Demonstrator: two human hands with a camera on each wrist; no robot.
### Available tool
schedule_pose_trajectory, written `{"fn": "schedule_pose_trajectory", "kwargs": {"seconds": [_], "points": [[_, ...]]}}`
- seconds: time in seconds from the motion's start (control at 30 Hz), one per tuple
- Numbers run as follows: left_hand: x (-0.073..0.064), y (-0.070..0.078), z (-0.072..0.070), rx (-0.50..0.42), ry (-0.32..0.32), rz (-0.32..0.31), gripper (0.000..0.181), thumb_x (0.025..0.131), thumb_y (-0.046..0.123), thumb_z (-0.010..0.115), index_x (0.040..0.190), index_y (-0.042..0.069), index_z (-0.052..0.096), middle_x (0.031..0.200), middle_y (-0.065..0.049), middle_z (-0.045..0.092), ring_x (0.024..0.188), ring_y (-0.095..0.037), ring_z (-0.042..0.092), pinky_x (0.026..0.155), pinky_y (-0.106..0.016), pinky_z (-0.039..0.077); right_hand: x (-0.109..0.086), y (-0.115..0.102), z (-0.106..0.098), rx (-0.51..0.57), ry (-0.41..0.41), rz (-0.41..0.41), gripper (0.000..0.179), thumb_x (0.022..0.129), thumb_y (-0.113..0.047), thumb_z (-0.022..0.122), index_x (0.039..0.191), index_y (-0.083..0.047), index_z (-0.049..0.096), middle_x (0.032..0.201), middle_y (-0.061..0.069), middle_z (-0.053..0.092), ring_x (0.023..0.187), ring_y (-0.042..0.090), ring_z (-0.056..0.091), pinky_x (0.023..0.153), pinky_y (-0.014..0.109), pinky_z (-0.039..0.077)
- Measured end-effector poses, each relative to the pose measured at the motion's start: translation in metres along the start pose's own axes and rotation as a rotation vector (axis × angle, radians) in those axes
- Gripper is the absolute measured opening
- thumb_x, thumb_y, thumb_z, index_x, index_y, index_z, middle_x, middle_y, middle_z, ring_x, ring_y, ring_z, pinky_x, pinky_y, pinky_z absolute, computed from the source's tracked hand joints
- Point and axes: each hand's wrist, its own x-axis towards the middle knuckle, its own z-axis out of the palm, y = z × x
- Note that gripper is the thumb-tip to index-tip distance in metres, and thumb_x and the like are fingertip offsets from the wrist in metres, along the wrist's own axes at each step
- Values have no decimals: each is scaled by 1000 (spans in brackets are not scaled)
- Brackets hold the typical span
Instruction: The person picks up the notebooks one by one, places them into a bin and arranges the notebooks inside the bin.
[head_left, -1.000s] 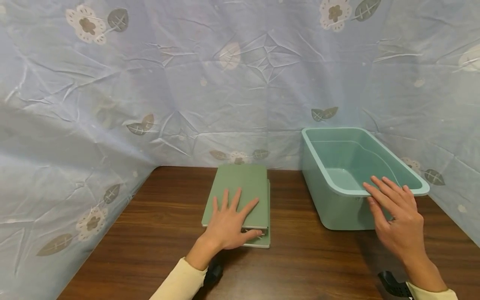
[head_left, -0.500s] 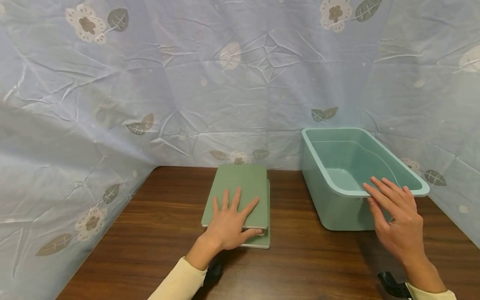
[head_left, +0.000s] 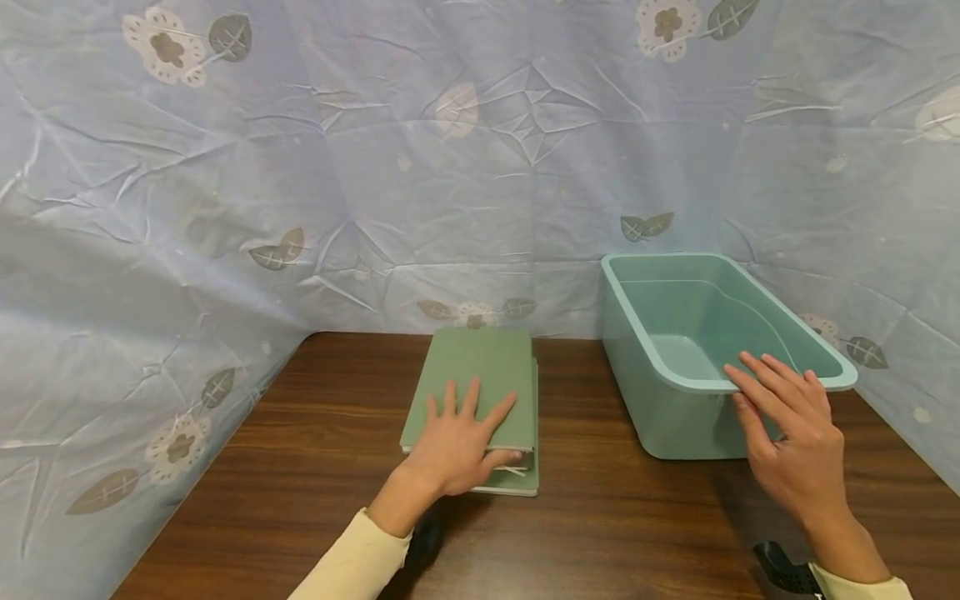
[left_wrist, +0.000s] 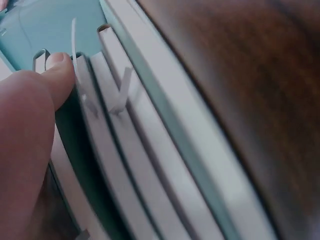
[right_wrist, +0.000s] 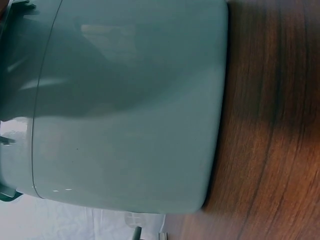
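A stack of green hardcover books (head_left: 528,479) lies on the table, pages and ribbon markers showing in the left wrist view. My left hand (head_left: 450,446) rests spread over the top book (head_left: 480,358). Its thumb (left_wrist: 60,70) reaches under that book's near edge, where a dark gap parts it from the book below. On the right stands a light green plastic bin (head_left: 645,400), its visible inside bare. My right hand (head_left: 798,450) lies on the bin's near rim with fingers extended over it and thumb outside, below the rim. The right wrist view shows mostly the bin's outer wall (right_wrist: 125,150).
A dark wooden table (head_left: 315,467) carries the stack and the bin. Behind and at both sides hangs a pale floral cloth (head_left: 450,208). The bin stands close to the back cloth. Dark wrist devices (head_left: 783,571) sit near both cuffs.
The top book's near edge has risen slightly, with my left thumb, widening the gap above the books below. My right hand and the bin have not visibly moved.
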Motion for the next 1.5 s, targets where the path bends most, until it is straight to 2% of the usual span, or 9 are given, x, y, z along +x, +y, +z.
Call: {"fn": "schedule_pose_trajectory", "kwargs": {"seconds": [0.17,0.3,0.4,0.53,0.73,0.97,1.23,1.33,1.5], "points": [[1,2,-8,91,32,55,67,99,62,38,157,32,23,153,-26,38,133,-57,41,101,-63,44,0,0,-1,3,-2,5,29,96,-27,64,116,-9,74,127,14,68,134,20,53,119,53,25],[1,2,-14,164,109,123,62,100,48,52,154,26,32,140,-29,52,114,-55,58,75,-51,59,0,0,-1,3,-7,6,29,96,-27,64,117,-9,74,127,14,68,135,16,51,119,52,24],[2,2,-17,209,177,174,58,98,36,59,150,22,39,125,-25,62,84,-44,68,53,-41,57,1,0,-1,5,-5,-5,30,97,-29,63,117,-9,74,127,14,68,135,15,50,119,53,24],[3,2,-22,226,216,211,55,95,19,61,147,18,43,115,-23,67,54,-29,58,45,-36,51,2,1,1,7,-5,-22,32,98,-30,62,117,-8,74,127,15,68,135,19,52,118,55,25],[3,2,-26,214,225,226,56,91,5,62,143,15,44,112,-25,69,53,-30,61,47,-38,53,2,2,2,2,5,-37,31,97,-30,62,116,-8,74,125,15,68,131,26,55,117,57,27],[4,1,-31,188,226,230,58,90,5,63,144,14,45,107,-20,71,52,-28,60,45,-36,51,1,2,1,0,-7,-19,29,96,-28,64,116,-9,74,125,15,68,131,26,55,117,58,26],[5,-11,-36,102,335,226,55,92,9,61,143,6,45,100,-10,71,38,-15,38,38,-28,38,1,3,-1,0,-7,-20,30,96,-28,64,116,-8,74,125,15,68,131,25,55,117,59,26],[4,-19,-39,32,365,195,57,91,9,61,145,5,42,81,-4,68,39,-10,32,38,-26,32,1,2,-1,3,-9,-19,29,96,-28,64,116,-8,74,125,15,68,131,26,55,116,59,26],[1,-31,-48,-75,450,111,60,88,5,62,144,3,43,52,2,47,40,-12,35,40,-30,34,1,0,-2,7,-8,-14,29,96,-27,65,117,-9,74,125,15,68,130,27,55,116,57,27]]}}
